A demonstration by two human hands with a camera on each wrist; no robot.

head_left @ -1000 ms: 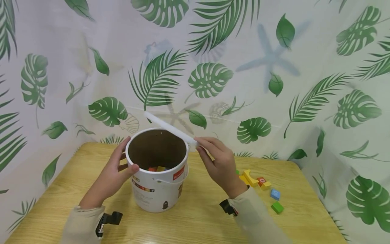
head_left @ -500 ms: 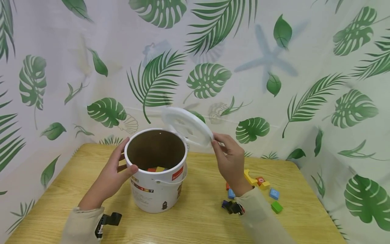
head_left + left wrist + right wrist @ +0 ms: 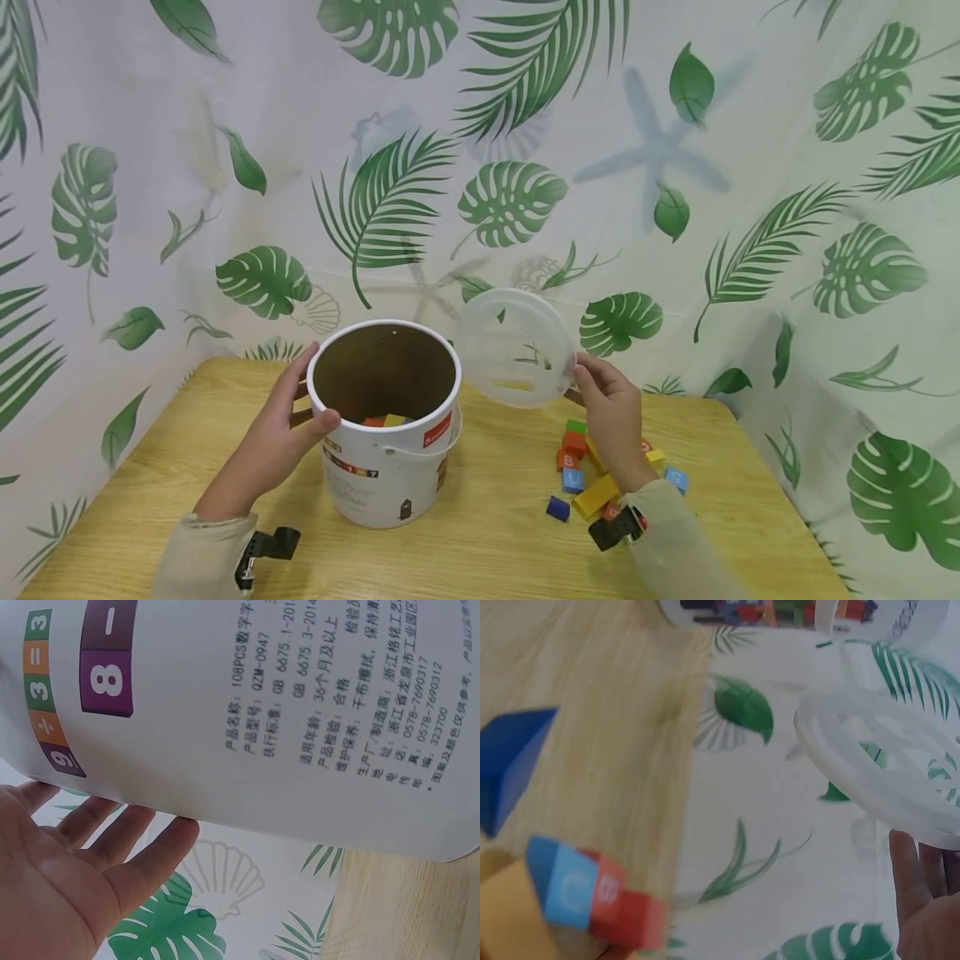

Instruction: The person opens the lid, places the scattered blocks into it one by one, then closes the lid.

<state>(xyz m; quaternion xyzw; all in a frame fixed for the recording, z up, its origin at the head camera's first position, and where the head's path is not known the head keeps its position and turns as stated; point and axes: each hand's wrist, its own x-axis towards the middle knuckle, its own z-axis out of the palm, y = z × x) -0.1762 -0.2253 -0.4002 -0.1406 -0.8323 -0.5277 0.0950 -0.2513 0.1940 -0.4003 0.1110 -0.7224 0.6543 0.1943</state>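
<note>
A white bucket (image 3: 375, 492) with printed labels stands upright on the wooden table, its top uncovered. Some coloured blocks (image 3: 392, 420) lie inside it. My left hand (image 3: 273, 442) rests against its left side, thumb at the rim; in the left wrist view the fingers (image 3: 161, 859) look fairly straight, tips touching the wall. My right hand (image 3: 613, 412) pinches the edge of a translucent round lid (image 3: 480, 354), held up to the right of the bucket. In the right wrist view the lid (image 3: 847, 761) lies over the fingers; the thumb is hidden there.
Several loose blocks lie beneath and around my right forearm, among them a dark blue one (image 3: 558, 508), a yellow one (image 3: 597, 497) and a light blue one (image 3: 573, 480). The bucket's white handle (image 3: 450, 437) hangs down. A leaf-patterned sheet (image 3: 420, 100) rises behind the table (image 3: 480, 550).
The lid has moved right and down, away from the bucket, and turned its broad face to the head view. My right hand travelled with it. My left hand stayed on the bucket.
</note>
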